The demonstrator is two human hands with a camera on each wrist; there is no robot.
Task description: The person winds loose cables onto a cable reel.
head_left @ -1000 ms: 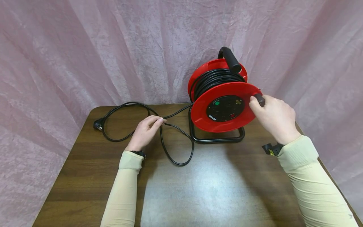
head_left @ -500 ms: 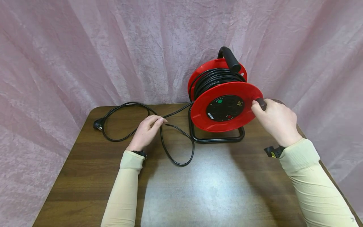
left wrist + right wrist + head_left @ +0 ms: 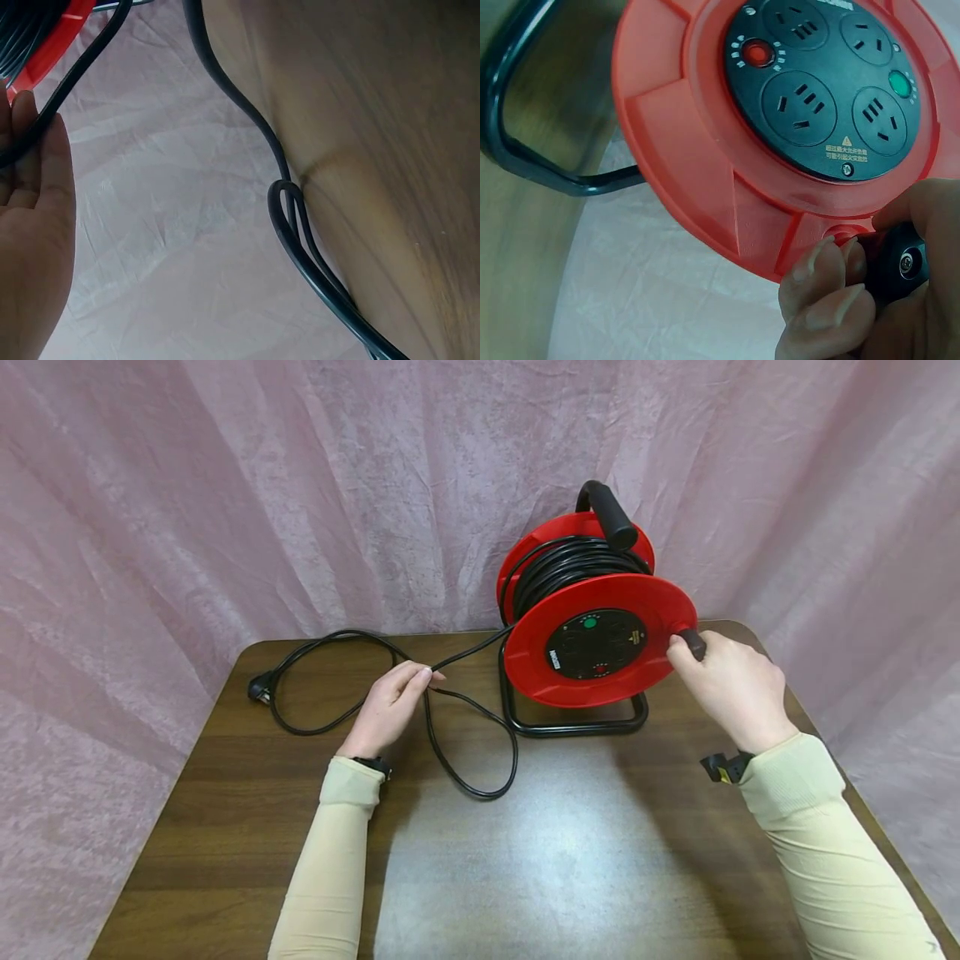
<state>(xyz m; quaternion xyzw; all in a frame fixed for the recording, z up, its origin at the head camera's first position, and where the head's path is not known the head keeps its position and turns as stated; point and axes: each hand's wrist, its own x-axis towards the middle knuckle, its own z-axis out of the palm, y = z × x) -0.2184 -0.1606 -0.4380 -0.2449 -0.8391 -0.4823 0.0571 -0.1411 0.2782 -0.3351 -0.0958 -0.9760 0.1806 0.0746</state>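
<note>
A red cable reel [image 3: 600, 681] stands on its black tube frame at the back of the table, black cable wound between its two discs. My right hand [image 3: 731, 681] grips the black crank knob [image 3: 900, 262] on the front disc's right side. To the left of the reel, my left hand [image 3: 390, 702] pinches the black cable [image 3: 472, 652] between thumb and fingers; in the left wrist view the cable runs across its fingers [image 3: 54, 157]. From there the slack lies in loops on the table, ending at a black plug [image 3: 261, 687] on the far left.
The wooden table [image 3: 525, 877] has rounded back corners. Behind it hangs a pink curtain [image 3: 337, 485]. A black carrying handle [image 3: 609, 514] rises above the reel. Several sockets and two coloured buttons sit in the reel's black panel [image 3: 817, 97].
The front disc and its panel have turned slightly clockwise, and my right hand has moved a little downward with the crank knob. My left hand stays almost where it was.
</note>
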